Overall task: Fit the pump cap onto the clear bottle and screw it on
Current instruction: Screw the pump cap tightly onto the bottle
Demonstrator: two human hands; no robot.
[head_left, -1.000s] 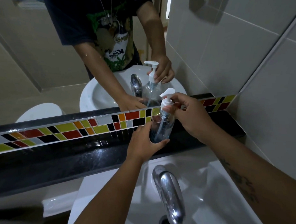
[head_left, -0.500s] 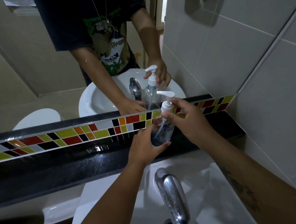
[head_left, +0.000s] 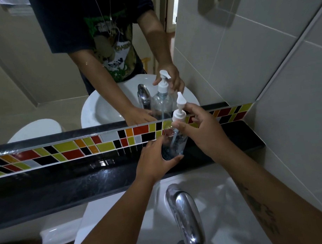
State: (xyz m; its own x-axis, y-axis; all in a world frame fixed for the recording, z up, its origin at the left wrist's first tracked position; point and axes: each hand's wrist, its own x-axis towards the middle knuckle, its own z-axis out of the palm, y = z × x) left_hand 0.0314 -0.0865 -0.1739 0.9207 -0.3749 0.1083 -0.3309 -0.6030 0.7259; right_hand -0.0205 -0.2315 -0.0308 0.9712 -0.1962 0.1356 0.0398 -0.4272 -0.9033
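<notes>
The clear bottle (head_left: 173, 145) stands upright on the black ledge (head_left: 76, 179), with a little bluish liquid at its bottom and a dip tube inside. My left hand (head_left: 154, 158) wraps around its lower body from the left. The white pump cap (head_left: 179, 112) sits on the bottle's neck, its nozzle pointing up and away. My right hand (head_left: 202, 131) has its fingers closed on the cap's collar from the right.
A chrome tap (head_left: 185, 216) rises over the white basin (head_left: 223, 201) just below my arms. A band of coloured tiles (head_left: 66, 149) and a mirror (head_left: 45, 71) back the ledge. A grey tiled wall (head_left: 293, 117) closes the right side.
The pump nozzle has turned from pointing right to pointing up and away. My right hand's fingers shifted round the collar. The left hand and bottle stayed in place.
</notes>
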